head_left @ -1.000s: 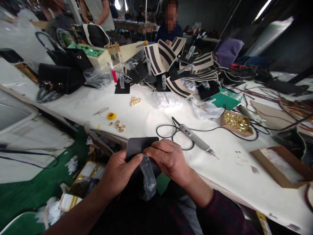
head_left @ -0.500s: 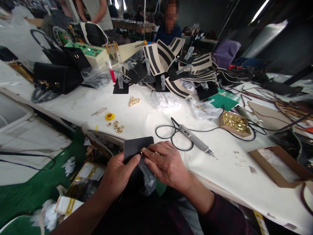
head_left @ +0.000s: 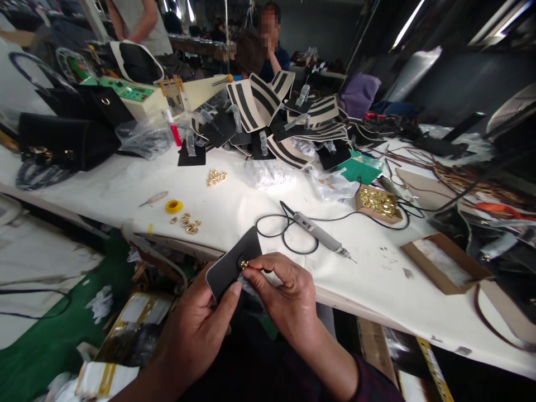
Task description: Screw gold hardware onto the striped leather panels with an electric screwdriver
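Note:
In my left hand (head_left: pixel 199 312) is a black leather-like panel (head_left: pixel 230 265) with rounded corners, gripped along its lower edge and tilted up to the right. My right hand (head_left: pixel 287 290) pinches a small gold metal fitting (head_left: pixel 243 265) between thumb and fingertips, against the panel's face. Clear plastic wrap (head_left: pixel 250 286) hangs below the fitting, partly covered by my fingers. Beyond my hands, a grey electric screwdriver (head_left: pixel 320 233) with a looped black cable lies on the white table (head_left: pixel 234 206).
Gold rings (head_left: pixel 190 223), yellow tape (head_left: pixel 174 206) and a pointed tool (head_left: pixel 154 198) lie left. Striped panels (head_left: pixel 251 103) pile up at the back. Boxes of gold parts (head_left: pixel 379 204) and white material (head_left: pixel 446 265) stand right. Black handbags (head_left: pixel 69 142) sit far left. A person (head_left: pixel 274 58) is behind.
The panel has turned clockwise and tips more steeply. My right hand has changed its finger position, and the gold fitting shows more plainly. The view has swung right.

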Demonstrator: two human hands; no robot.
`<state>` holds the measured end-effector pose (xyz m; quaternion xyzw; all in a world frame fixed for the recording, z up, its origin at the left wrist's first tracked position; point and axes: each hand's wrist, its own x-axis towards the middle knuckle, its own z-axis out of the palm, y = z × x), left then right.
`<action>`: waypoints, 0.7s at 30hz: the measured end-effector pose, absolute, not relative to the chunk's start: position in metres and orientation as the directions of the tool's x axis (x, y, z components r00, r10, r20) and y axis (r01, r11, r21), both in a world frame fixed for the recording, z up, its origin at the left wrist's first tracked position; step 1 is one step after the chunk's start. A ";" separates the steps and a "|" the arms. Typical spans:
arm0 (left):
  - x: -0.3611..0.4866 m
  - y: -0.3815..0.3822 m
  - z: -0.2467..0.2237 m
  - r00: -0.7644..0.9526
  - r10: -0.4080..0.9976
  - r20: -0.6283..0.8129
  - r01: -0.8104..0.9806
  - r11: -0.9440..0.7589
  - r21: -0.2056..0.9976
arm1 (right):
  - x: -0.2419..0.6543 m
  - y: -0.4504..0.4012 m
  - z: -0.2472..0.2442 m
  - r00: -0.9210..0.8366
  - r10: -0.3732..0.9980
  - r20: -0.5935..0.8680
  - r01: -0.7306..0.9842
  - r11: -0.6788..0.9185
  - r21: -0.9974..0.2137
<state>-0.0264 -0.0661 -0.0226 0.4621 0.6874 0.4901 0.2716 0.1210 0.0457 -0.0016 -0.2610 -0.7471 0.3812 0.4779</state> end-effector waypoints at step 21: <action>-0.020 -0.085 -0.027 0.009 0.989 0.145 0.366 -0.138 0.920 | 0.153 -0.005 -0.012 -0.382 0.832 0.403 0.284 0.520 -0.805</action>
